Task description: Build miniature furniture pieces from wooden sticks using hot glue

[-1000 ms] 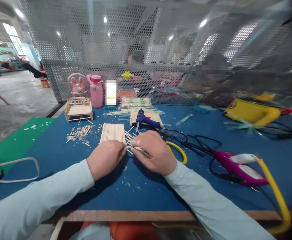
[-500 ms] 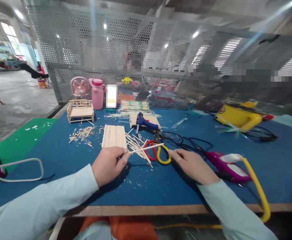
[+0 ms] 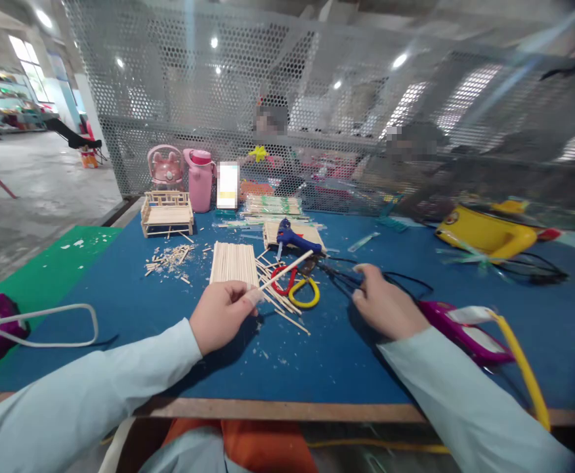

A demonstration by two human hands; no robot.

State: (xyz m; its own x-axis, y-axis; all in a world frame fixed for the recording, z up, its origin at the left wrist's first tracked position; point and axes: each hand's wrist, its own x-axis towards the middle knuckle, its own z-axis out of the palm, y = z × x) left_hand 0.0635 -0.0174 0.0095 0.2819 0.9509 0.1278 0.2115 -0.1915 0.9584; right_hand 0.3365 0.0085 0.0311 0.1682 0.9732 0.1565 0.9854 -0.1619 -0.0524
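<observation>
My left hand (image 3: 226,312) is closed, pinching one end of a thin wooden stick (image 3: 287,269) that slants up to the right. Right behind that hand lies a flat panel of sticks (image 3: 233,261) set side by side. My right hand (image 3: 386,302) hovers over the table with thumb and forefinger apart and nothing between them. Between the hands are scissors (image 3: 304,292) with one red and one yellow handle loop. A blue glue gun (image 3: 295,240) rests on another stick panel (image 3: 272,235) behind them. Loose sticks (image 3: 287,305) lie scattered beside the scissors.
A small stick-built bench (image 3: 168,217) stands back left, near stick offcuts (image 3: 169,259). Behind are a pink bottle (image 3: 200,184), a bright phone (image 3: 228,186) and packed sticks (image 3: 272,205). Purple power strips (image 3: 469,332) and a yellow container (image 3: 484,233) sit right, with black cables.
The stick's free end has swung upward and away from my right hand. My right hand has opened and moved slightly up and right. The view has shifted a little.
</observation>
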